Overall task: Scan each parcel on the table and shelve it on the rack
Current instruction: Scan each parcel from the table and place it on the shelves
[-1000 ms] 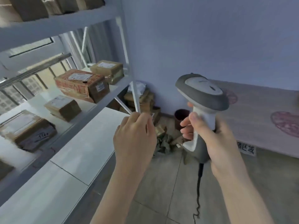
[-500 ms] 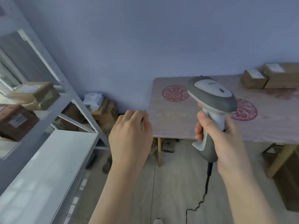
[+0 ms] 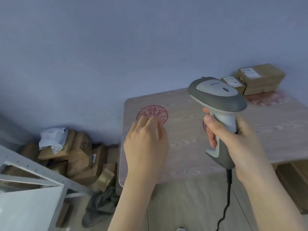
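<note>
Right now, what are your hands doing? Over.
Right hand grips scanner. Left hand empty, fingers loosely curled. Parcels on table, far right corner, untouched. Nothing seen in between.

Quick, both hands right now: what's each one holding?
Left hand: relaxed, loosely curled, holding nothing.
Right hand: grips the barcode scanner by its handle.

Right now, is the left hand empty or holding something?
Empty: the left hand hangs over the table, fingers loosely curled around nothing; the right hand grips the scanner.

White metal rack (image 3: 28, 207) slid to lower left; pale wood-grain tabletop (image 3: 183, 135) now fills centre; brown cardboard parcels (image 3: 260, 77) appeared upper right.
</note>
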